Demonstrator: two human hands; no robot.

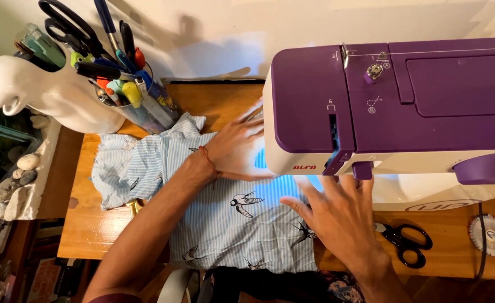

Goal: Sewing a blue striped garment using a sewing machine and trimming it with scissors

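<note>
Both hands are lying flat, fingers spread, gripping nothing: left hand [237,150] and right hand [340,216] are pressing the striped bird-print fabric [230,216] on the desk [82,224]. The fabric is running under the purple sewing machine [393,106], needle prob. hidden behind the machine's head.

Needle area behind sewing machine [393,106]

Far left: a white glazed ceramic figure [45,92] stands beside a clear cup of pens and scissors [127,90].
Left edge: grey rounded pebbles [12,182].
Near right: black-handled scissors [407,242]; a round white pin wheel [489,235].
Surface: a wooden table [79,224].
</note>
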